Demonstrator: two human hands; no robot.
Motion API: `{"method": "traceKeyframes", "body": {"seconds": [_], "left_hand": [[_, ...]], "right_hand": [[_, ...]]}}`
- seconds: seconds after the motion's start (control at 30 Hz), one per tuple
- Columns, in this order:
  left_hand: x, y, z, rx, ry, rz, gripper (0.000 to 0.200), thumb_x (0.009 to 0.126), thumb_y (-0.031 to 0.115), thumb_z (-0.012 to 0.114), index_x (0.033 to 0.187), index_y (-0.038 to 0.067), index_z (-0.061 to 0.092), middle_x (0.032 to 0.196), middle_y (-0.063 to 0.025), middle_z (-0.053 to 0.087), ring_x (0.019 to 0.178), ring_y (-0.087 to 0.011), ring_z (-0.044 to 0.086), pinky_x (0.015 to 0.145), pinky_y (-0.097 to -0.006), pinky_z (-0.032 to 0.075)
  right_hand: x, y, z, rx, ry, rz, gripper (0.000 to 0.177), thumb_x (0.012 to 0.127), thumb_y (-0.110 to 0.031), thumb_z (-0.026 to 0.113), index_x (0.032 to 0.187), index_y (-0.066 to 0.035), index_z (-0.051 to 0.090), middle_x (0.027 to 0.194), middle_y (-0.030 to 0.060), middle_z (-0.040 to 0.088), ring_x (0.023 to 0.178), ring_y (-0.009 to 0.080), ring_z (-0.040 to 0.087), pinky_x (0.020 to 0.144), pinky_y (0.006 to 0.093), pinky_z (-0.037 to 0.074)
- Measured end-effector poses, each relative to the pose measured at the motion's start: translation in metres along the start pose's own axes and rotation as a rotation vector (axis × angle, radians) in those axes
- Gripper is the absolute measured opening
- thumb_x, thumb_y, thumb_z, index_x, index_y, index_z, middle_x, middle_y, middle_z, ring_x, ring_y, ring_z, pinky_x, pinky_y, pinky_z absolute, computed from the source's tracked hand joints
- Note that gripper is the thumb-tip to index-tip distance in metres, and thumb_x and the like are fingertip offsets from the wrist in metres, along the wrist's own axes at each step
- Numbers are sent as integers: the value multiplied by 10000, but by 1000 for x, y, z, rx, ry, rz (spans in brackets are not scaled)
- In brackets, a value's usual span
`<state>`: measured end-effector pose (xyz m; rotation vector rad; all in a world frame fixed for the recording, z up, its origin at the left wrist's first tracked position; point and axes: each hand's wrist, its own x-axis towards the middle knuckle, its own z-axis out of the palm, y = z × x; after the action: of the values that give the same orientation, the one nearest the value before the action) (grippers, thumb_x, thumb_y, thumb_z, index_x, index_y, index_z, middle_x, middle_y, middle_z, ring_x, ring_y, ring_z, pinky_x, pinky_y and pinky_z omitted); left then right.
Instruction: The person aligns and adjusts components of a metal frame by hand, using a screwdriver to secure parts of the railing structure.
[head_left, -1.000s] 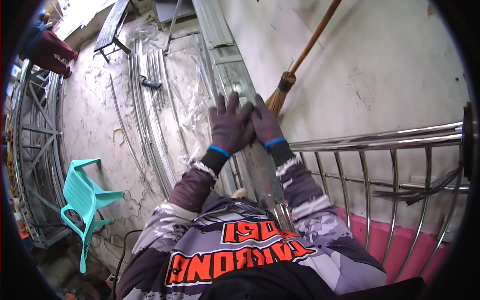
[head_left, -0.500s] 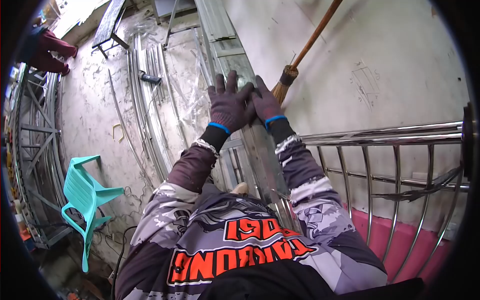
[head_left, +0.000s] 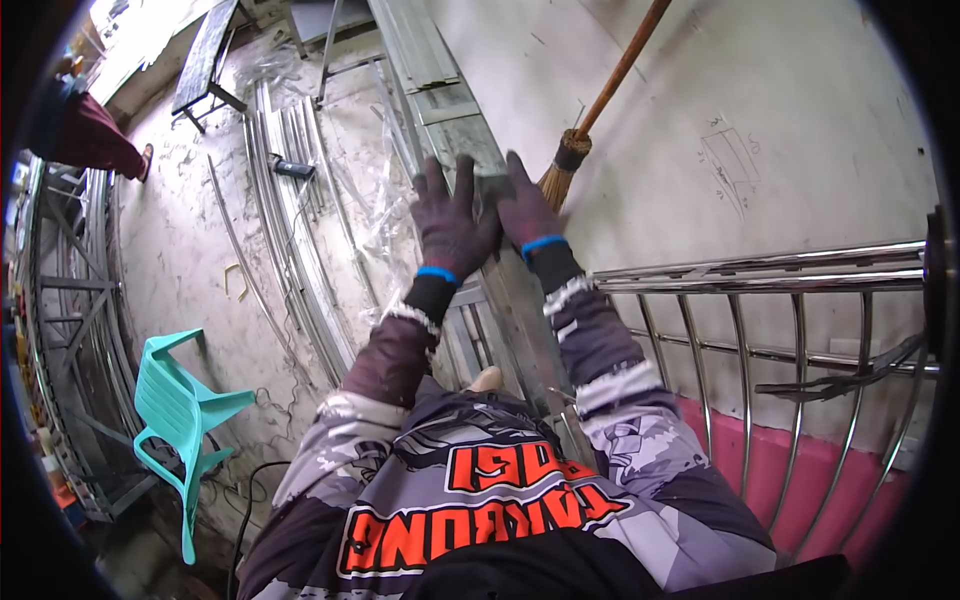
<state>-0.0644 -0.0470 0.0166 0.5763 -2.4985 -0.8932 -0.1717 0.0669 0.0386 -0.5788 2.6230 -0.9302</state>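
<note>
Left hand [head_left: 447,225] and right hand [head_left: 525,210] lie side by side on the metal channel [head_left: 452,125]. Broom [head_left: 572,155] just right of them, against the wall [head_left: 760,90]; railing [head_left: 780,275] lower right, chair [head_left: 175,410] far left.

Metal fab workshop: stainless railing [head_left: 760,275] just right of right hand [head_left: 525,215], steel tubes [head_left: 290,230] on bare concrete floor [head_left: 185,250] left of left hand [head_left: 450,225], power tool [head_left: 293,168] beyond them, welded frames [head_left: 70,300] far left.

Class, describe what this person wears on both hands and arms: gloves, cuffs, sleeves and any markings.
Both the left hand and right hand wear dark purplish knit gloves with a bright blue wrist band and black cuff. The sleeves are printed jersey in grey, white and dark maroon; the chest bears orange lettering.
</note>
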Motion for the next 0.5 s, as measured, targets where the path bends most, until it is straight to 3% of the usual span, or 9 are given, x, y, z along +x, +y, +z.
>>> {"method": "traceKeyframes", "body": {"seconds": [0.1, 0.2, 0.23, 0.27, 0.37, 0.43, 0.47, 0.5], "left_hand": [[-41, 4, 14, -133, 88, -102, 933, 936, 524, 716, 1692, 113, 356, 1685, -385, 285, 1504, -656, 316, 1215, -684, 309], [-30, -11, 25, -229, 147, -117, 1024, 904, 529, 760, 1683, 30, 322, 1658, -382, 329, 1506, -613, 343, 1276, -629, 282], [-12, -18, 18, -263, 128, -25, 1039, 900, 501, 775, 1692, 28, 297, 1644, -379, 360, 1530, -562, 348, 1282, -599, 295], [4, -23, 19, -205, 119, 6, 1015, 910, 458, 774, 1696, 32, 294, 1627, -375, 390, 1545, -539, 339, 1285, -586, 300], [4, -21, 17, -281, 105, 2, 981, 930, 413, 760, 1701, 36, 286, 1648, -376, 356, 1556, -542, 321, 1286, -574, 303], [-19, -12, 24, -361, 97, -51, 964, 942, 391, 752, 1709, 48, 279, 1669, -381, 313, 1564, -549, 305, 1283, -572, 309], [-34, -7, 25, -349, 70, -67, 954, 945, 380, 751, 1710, 54, 283, 1677, -390, 284, 1568, -556, 294, 1280, -569, 316], [-41, -6, 23, -360, 66, -73, 947, 941, 369, 755, 1711, 72, 292, 1668, -392, 296, 1560, -559, 305, 1275, -570, 325]], "right_hand": [[-41, -1, -2, 97, 102, -142, 856, 938, -296, 711, 1690, -117, 343, 1210, 394, 693, 1172, 519, 693, 1045, 535, 547], [-19, -10, -5, 79, -9, -42, 865, 941, -310, 704, 1692, -97, 330, 1220, 387, 693, 1193, 519, 683, 1042, 529, 551], [-1, -6, 3, 20, 27, -103, 876, 940, -342, 700, 1695, -99, 327, 1236, 383, 687, 1205, 528, 671, 1045, 534, 549], [6, -30, -10, 13, -57, -12, 793, 994, -320, 680, 1676, -64, 363, 1438, 362, 619, 1340, 489, 613, 1122, 488, 503], [9, -27, -4, -48, -8, -15, 775, 1002, -339, 664, 1674, -83, 374, 1410, 365, 631, 1297, 519, 621, 1098, 510, 515], [-16, -33, -16, -48, -88, 70, 776, 1006, -321, 666, 1679, -75, 367, 1427, 365, 623, 1318, 510, 617, 1108, 499, 510], [-29, -14, -9, 7, -32, -33, 763, 1008, -293, 665, 1674, -60, 374, 1404, 370, 634, 1304, 497, 638, 1091, 493, 520], [-36, 7, 0, 13, 15, -55, 785, 991, -333, 675, 1682, -112, 375, 1330, 379, 640, 1254, 513, 650, 1065, 521, 531]]}}
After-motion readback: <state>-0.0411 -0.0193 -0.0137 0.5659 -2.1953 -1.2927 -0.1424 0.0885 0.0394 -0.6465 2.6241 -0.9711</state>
